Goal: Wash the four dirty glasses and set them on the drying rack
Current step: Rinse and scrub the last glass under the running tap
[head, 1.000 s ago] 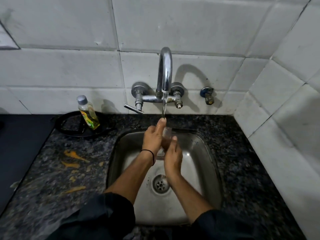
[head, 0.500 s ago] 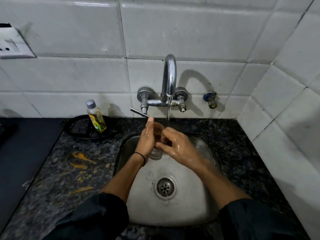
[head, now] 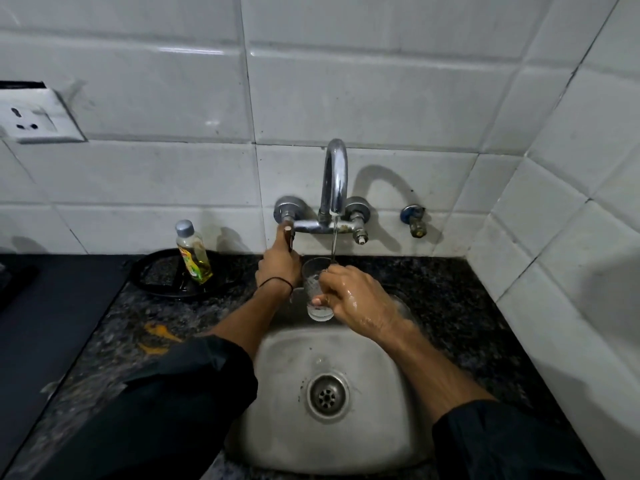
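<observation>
**One Wet Hand on the Glass, the Other at the Tap**

The right hand (head: 356,299) was wrapped around the glass (head: 317,289), fingers closed on its side, holding it upright over the sink (head: 381,393) under a thin stream from the faucet (head: 334,181). At nine o'clock of the glass, touching close, the left hand (head: 278,266) was closed on the tap lever (head: 288,237) — the grip itself partly hidden. Farther out at nine o'clock a soap bottle (head: 193,252) stood in a black tray (head: 156,275) on the worktop (head: 467,306). No drying rack showed.

The risk was plain: the holding hand glistened wet, and one slick grip alone could let the glass slide into the steel basin — chipping or breaking it.
</observation>
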Motion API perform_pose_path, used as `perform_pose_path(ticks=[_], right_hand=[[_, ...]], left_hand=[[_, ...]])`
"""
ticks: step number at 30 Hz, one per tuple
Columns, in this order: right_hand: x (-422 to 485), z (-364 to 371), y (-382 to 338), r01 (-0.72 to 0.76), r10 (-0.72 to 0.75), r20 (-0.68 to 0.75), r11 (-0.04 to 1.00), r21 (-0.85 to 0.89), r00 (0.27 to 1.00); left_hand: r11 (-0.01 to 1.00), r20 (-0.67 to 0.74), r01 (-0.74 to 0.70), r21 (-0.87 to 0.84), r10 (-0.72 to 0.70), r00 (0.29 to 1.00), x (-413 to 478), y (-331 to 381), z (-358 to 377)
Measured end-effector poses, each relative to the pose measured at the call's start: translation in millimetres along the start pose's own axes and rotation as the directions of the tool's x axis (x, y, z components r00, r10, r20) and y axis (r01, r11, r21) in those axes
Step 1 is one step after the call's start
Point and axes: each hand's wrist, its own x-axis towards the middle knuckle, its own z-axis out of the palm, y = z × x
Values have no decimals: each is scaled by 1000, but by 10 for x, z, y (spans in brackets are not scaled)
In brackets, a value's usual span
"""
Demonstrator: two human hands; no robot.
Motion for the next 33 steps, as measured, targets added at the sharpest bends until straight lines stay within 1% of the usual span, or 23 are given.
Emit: perform_pose_path(ticks=[1,2,3,4,5,6,7,8,9,10,12,14,15,17,20,22,23,24,26,28,29,30,33], right_hand=[[0,2,5,-25,26,-21,999,29,999],[-4,12,18,-69,73,-43,994,79,996],[-12,18,28,-131,143,-67,979,158,987],[-21,27,34,-208,237,-86,942,265,968],[-31,29,26,-280,341,-91,874,397,936],[-42,41,20,-337,444,-72,766,547,893],[-59,61,6,-375,540,-21,611,697,841],[-76,90,-9,-396,617,65,417,818,785],[-98,125,-34,-405,660,178,208,890,730],[-118,165,-53,-402,671,286,19,915,684],[-144,245,-91,-364,642,452,-276,890,619],[-169,324,-117,-271,595,547,-492,827,589],[-180,351,-128,-220,579,572,-564,796,582],[-216,400,-146,-170,555,595,-633,756,582],[-307,414,-197,-199,553,600,-617,761,579],[-385,390,-253,-288,550,622,-574,766,558],[-421,388,-264,-366,562,631,-519,772,534],[-483,390,-284,-470,589,630,-424,774,506],[-574,436,-276,-662,658,583,-168,730,476],[-670,486,-269,-771,718,472,141,621,512],[-727,504,-260,-792,734,402,300,532,547],[-778,515,-252,-793,739,340,421,440,581],[-891,536,-238,-714,680,229,627,310,696]], left_hand=[[997,-10,-22,78,22,1000,-22,-12,-11],[993,-9,-42,108,44,999,-31,-27,-18],[994,5,-57,90,56,998,-3,-63,3],[998,12,-61,1,61,998,3,-66,4],[984,11,-20,-178,22,1000,-13,-70,14],[911,23,60,-409,-56,998,-68,-63,19],[790,85,169,-589,-147,985,-172,-61,34],[677,186,266,-686,-191,964,-313,-53,65],[589,291,333,-736,-168,942,-457,-64,106],[545,336,341,-766,-114,935,-581,-87,159],[543,297,257,-799,-15,955,-708,-167,246],[570,249,170,-804,62,967,-761,-215,267],[588,243,140,-797,99,965,-768,-240,274],[624,222,71,-778,168,960,-790,-250,260],[690,179,-20,-724,216,960,-825,-270,204],[742,159,-70,-666,232,960,-868,-297,166],[761,154,-85,-643,237,959,-891,-309,162],[774,151,-96,-626,241,959,-949,-328,153],[788,150,-110,-606,249,957,-998,-351,129],[800,144,-123,-587,253,957,-1026,-381,96],[804,136,-127,-581,250,959,-1053,-394,75],[808,126,-127,-575,241,962,-1076,-414,51],[811,112,-124,-572,228,967,-1134,-448,-17]])
